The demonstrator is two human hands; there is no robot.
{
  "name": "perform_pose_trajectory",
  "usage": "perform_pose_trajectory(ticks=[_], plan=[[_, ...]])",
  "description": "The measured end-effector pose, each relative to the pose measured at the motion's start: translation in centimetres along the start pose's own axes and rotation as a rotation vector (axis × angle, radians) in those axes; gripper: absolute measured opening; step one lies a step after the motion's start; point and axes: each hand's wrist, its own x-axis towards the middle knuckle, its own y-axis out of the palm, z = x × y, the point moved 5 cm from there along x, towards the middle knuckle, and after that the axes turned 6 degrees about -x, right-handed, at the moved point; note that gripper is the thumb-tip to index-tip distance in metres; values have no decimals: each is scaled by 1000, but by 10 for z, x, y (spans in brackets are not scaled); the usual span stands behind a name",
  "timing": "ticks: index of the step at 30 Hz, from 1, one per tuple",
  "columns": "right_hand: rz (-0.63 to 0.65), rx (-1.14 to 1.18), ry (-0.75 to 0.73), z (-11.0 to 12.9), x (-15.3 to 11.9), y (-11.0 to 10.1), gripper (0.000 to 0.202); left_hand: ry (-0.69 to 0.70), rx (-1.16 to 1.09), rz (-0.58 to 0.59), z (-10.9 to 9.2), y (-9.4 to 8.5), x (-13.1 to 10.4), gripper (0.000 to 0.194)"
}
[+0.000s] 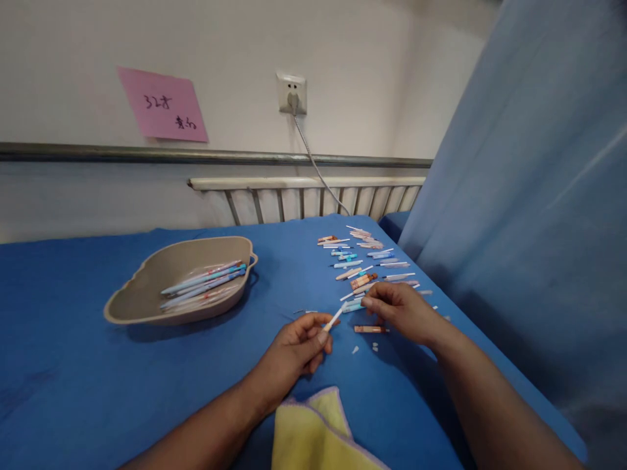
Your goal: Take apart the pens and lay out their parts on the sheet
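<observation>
Pen part: white, slim, beyond the yellow cloth at 6 o'clock, clamped in the left hand. Right hand, 4 o'clock: fingertips set narrow; whether they grip anything cannot be determined. Basin, 8 o'clock, contains pens. Wall socket: 12 o'clock.

Both forearms come in from the near side, the left forearm slanting up toward the middle, the right forearm reaching in from the right. The left hand is closed in a pinch, thumb against curled fingers; the right hand is palm-down, thumb and fingertips drawn together, slightly farther away.
</observation>
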Motion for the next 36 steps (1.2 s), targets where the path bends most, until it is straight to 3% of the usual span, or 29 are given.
perform_pose_trajectory(ticks=[6, 13, 17, 21, 24, 28, 36], plan=[[56, -533, -18, -8, -4, 0, 11, -14, -55, -27, 2, -4, 2, 31], [87, -732, -35, -7, -4, 18, 12, -12, -57, -11, 3, -2, 2, 32], [43, -532, -42, -8, -1, 12, 12, -12, -56, -6, 3, -3, 3, 32], [78, 9, -31, -6, 5, 12, 12, -23, -63, -14, 3, -4, 3, 34], [75, 263, -4, -3, 8, 14, 20, -18, -64, -9, 3, -3, 2, 32], [69, 376, 43, 3, 7, 13, 26, -11, -57, -3, 3, -2, 1, 31], [86, 551, -11, 17, 1, 16, 27, 17, -52, -37, 3, -5, 2, 33]])
